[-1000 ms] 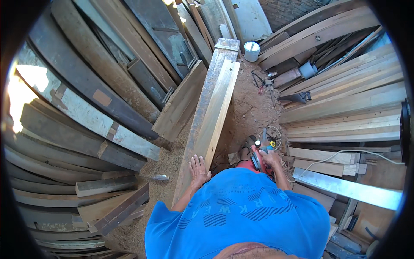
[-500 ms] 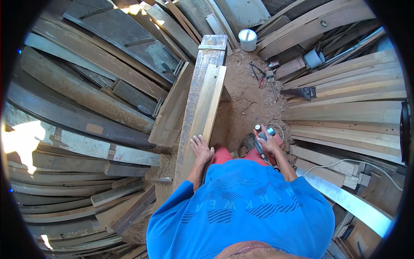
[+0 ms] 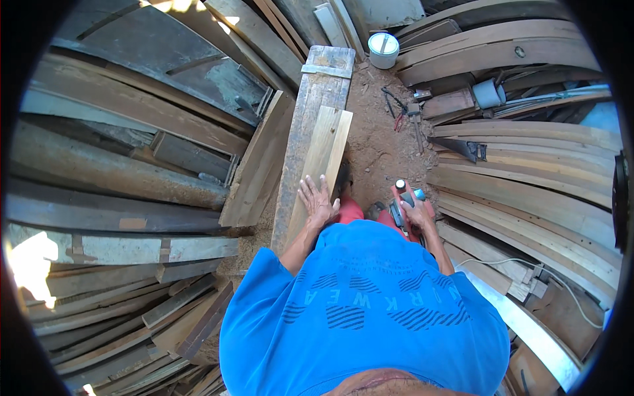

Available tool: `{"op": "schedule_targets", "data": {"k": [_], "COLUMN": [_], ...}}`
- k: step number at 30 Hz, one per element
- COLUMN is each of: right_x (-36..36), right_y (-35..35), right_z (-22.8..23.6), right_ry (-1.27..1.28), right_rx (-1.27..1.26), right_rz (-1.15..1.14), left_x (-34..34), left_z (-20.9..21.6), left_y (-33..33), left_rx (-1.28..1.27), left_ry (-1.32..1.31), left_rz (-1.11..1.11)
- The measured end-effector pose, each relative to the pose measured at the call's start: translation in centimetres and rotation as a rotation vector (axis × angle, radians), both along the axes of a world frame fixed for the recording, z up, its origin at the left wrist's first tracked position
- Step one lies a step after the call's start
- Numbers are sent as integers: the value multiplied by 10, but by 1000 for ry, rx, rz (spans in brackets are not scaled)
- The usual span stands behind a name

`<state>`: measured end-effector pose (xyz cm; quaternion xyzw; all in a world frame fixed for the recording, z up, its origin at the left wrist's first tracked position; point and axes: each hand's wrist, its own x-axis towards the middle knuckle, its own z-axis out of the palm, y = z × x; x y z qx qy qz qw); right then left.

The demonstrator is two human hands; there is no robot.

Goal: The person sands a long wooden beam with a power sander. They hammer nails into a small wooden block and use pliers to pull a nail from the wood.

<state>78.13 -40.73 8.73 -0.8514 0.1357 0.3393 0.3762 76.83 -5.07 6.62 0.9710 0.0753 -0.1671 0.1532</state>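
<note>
A long pale wooden board (image 3: 327,142) lies along a worn wooden bench (image 3: 302,119). My left hand (image 3: 318,204) rests flat on the board with its fingers spread. To the right, beside my knee, my right hand (image 3: 421,215) grips an electric planer (image 3: 397,212) with a grey and teal body and a round front knob. The planer is apart from the board. My fingers and palm hide part of its handle, and its underside is out of sight.
Stacked planks (image 3: 528,175) line the right side, with a handsaw (image 3: 465,149) at their edge. Pliers (image 3: 399,122) lie on the dirt floor near a white bucket (image 3: 384,53). More boards (image 3: 119,155) lean on the left. A pale cord (image 3: 508,261) runs at the right.
My left hand has moved forward on the board. The board's far end now sits farther from the bench's far end. A dark shoe shows beside the bench. The planer remains in my right hand.
</note>
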Motion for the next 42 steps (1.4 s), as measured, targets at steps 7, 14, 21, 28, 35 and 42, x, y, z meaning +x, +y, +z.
{"op": "schedule_targets", "data": {"k": [7, 14, 21, 28, 35, 42], "right_x": [62, 135, 178, 209, 227, 244], "right_y": [9, 22, 0, -36, -73, -107], "right_z": [-18, -26, -105, -166, -251, -295], "right_ry": [115, 16, 94, 121, 250, 321], "right_rx": [-68, -57, -10, 8, -51, -128], "right_rz": [-42, 19, 106, 162, 173, 119], "left_x": [124, 172, 192, 192, 184, 185], "left_z": [-3, -38, -39, -60, -81, -71], "left_y": [12, 33, 15, 4, 37, 23], "left_rx": [-9, -154, 51, 293, 551, 353], "left_ry": [-64, -148, 14, -157, -288, -274], "left_rz": [-85, 172, 423, 481, 148, 256]}}
